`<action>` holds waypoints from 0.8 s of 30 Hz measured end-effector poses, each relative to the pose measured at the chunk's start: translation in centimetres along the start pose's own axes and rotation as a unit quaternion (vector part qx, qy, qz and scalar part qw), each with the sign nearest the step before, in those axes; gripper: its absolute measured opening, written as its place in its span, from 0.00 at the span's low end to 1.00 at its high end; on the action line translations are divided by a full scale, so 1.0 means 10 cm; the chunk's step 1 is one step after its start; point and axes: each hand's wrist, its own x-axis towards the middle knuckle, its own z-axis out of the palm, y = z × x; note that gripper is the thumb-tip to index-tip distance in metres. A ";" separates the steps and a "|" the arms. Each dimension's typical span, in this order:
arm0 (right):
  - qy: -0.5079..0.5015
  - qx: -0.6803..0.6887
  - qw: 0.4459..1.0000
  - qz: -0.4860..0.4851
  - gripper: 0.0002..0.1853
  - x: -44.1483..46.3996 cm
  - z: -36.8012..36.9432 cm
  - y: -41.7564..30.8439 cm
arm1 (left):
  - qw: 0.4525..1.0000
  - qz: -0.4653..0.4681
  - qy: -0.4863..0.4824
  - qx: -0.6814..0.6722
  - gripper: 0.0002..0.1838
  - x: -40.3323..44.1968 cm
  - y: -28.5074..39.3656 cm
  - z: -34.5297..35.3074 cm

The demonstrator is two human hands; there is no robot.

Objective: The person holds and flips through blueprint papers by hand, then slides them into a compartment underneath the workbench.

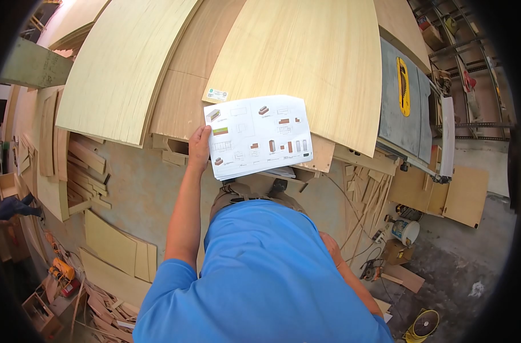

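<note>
My left hand [199, 147] grips the left edge of a stack of printed drawing sheets [243, 163], fingers closed on it. Small furniture-like pictures in brown, green and grey and line drawings cover the top page. The stack is in front of my body, over the near edge of a pale plywood sheet [306, 63] that has a small label [217, 95] at its corner. My right hand [330, 247] hangs low beside my blue shirt, partly hidden by it; its fingers do not show clearly.
Another plywood sheet [129, 63] lies to the left. At the right stands a table saw [391, 97] with a yellow insert around its blade [404, 86]. Wood offcuts [92, 166], cords, a white bucket [406, 231] and a yellow round fan-like object [424, 323] are on the floor.
</note>
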 end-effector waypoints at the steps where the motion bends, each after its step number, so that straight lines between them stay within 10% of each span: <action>1: 0.000 0.000 1.000 -0.001 0.12 0.01 -0.01 -0.01 | 1.000 -0.001 -0.001 -0.005 0.17 0.00 0.00 0.00; 24: -0.010 -0.003 1.000 -0.008 0.12 -0.06 0.07 0.09 | 1.000 -0.015 0.011 -0.018 0.19 -0.04 0.06 0.06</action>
